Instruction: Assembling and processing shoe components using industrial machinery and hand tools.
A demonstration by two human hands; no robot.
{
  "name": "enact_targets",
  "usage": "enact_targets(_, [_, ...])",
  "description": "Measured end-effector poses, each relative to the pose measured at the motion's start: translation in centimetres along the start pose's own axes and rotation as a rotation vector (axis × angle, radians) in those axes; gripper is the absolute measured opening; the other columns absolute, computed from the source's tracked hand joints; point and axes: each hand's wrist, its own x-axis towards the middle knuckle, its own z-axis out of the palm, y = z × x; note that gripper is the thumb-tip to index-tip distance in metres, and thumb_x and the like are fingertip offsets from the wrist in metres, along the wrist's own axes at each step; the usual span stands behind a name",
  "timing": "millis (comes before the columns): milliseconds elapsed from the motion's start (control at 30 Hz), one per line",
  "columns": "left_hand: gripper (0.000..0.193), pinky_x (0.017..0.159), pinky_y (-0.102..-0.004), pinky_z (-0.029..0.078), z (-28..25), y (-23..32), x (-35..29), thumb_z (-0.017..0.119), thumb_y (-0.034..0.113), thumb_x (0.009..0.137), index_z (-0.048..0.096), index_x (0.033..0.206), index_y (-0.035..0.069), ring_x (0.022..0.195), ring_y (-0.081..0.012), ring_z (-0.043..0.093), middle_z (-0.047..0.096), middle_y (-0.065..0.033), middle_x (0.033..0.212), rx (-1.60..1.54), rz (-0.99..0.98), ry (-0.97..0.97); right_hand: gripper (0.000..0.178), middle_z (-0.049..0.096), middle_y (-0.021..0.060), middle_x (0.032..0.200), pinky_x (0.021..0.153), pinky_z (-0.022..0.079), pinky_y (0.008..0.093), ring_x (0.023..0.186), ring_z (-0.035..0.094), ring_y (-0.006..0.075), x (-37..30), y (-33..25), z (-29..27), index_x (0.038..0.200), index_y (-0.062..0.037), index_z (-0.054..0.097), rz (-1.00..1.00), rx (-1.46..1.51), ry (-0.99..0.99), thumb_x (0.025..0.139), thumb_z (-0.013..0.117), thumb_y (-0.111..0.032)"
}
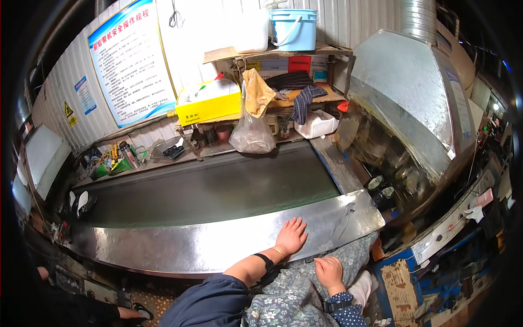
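Observation:
My left hand (pixel 292 236) lies flat on the shiny metal ledge (pixel 190 243) along the near side of a dark conveyor belt (pixel 218 185). Its fingers are slightly spread, and it holds nothing. On my lap, over a floral apron (pixel 294 297), rests my right hand (pixel 329 272). Its fingers are loosely curled, and no object shows in them. A thin grey thing (pixel 345 217), too unclear to name, lies on the ledge right of my left hand. At the belt's far left end sit black shoes (pixel 81 203) with a pale insole.
Behind the belt, a shelf carries a yellow box (pixel 210 106), a light blue bucket (pixel 294 30) and cloths (pixel 257 92). A plastic bag (pixel 252 133) hangs above the belt. A metal hood (pixel 403 98) stands right. Another person's foot (pixel 143 310) shows lower left.

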Motion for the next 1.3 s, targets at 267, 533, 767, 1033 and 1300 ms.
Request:
enact_targets(267, [0.054, 0.12, -0.0483, 0.025, 0.08, -0.12, 0.29, 0.044, 0.042, 0.101, 0.05, 0.144, 0.01, 0.146, -0.0329, 0.033, 0.04, -0.0148, 0.156, 0.003, 0.001, 0.01, 0.008, 0.072, 0.0121, 0.08, 0.082, 0.051, 0.0434, 0.079, 0.069, 0.0318, 0.63, 0.08, -0.07, 0.084, -0.0069, 0.074, 0.012, 0.029, -0.012, 0.081, 0.066, -0.01])
enact_targets(533, [0.053, 0.12, -0.0484, 0.026, -0.23, 0.08, 0.12, 0.045, 0.041, 0.101, 0.052, 0.142, 0.009, 0.146, -0.0329, 0.034, 0.042, -0.015, 0.155, 0.005, 0.006, 0.025, 0.008, 0.072, 0.0117, 0.081, 0.081, 0.051, 0.0432, 0.079, 0.069, 0.0319, 0.42, 0.26, 0.21, 0.084, -0.0066, 0.073, 0.029, 0.011, -0.011, 0.081, 0.066, -0.009])
enact_targets(767, [0.053, 0.12, -0.0483, 0.026, 0.06, -0.05, 0.08, 0.045, 0.041, 0.101, 0.053, 0.142, 0.009, 0.146, -0.0327, 0.035, 0.043, -0.0149, 0.155, 0.006, 0.009, 0.037, 0.008, 0.072, 0.0116, 0.082, 0.082, 0.051, 0.0428, 0.08, 0.069, 0.0318, 0.54, 0.07, -0.06, 0.084, -0.0066, 0.073, 0.0, 0.015, 0.004, 0.081, 0.066, -0.008])
enact_targets(1033, [0.053, 0.12, -0.0479, 0.025, 0.08, 0.09, 0.21, 0.045, 0.041, 0.101, 0.051, 0.143, 0.01, 0.146, -0.0323, 0.034, 0.041, -0.0143, 0.156, 0.016, 0.0, 0.026, 0.007, 0.072, 0.0111, 0.081, 0.084, 0.051, 0.0429, 0.08, 0.069, 0.0316, 0.55, -0.05, -0.25, 0.084, -0.007, 0.073, 0.001, 0.016, 0.003, 0.081, 0.067, -0.009])
enact_targets(1300, [0.053, 0.121, -0.048, 0.024, 0.37, 0.01, 0.16, 0.044, 0.042, 0.101, 0.051, 0.143, 0.01, 0.147, -0.0321, 0.033, 0.04, -0.0142, 0.156, 0.021, -0.003, 0.01, 0.007, 0.072, 0.0112, 0.08, 0.083, 0.051, 0.043, 0.08, 0.068, 0.0316, 0.31, 0.08, -0.22, 0.084, -0.0073, 0.073, 0.012, 0.014, -0.005, 0.081, 0.067, -0.009])
